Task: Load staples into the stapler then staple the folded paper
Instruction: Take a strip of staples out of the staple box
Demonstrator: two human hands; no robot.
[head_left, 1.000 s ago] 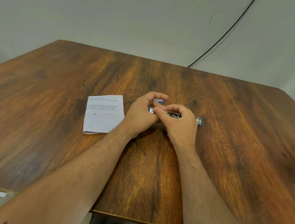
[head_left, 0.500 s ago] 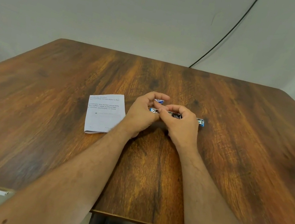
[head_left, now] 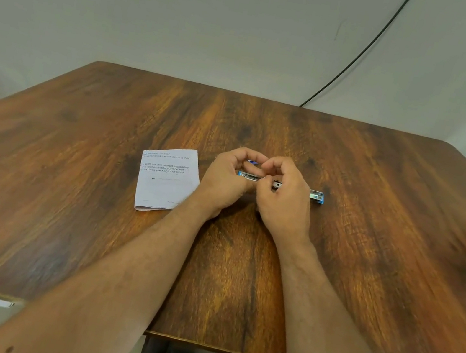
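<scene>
now both hands, left hand [head_left: 226,183] and right hand [head_left: 285,199], pinch the opened stapler [head_left: 317,196] beside folded paper [head_left: 166,178].

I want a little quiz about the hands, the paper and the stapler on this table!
1. True or false: the folded paper lies to the left of both hands.
2. Which thing are the left hand and right hand busy with: A the paper, B the stapler, C the black cable?
3. Fill in: the stapler lies flat on the wooden ____.

Key: 1 true. 2 B. 3 table.
</scene>
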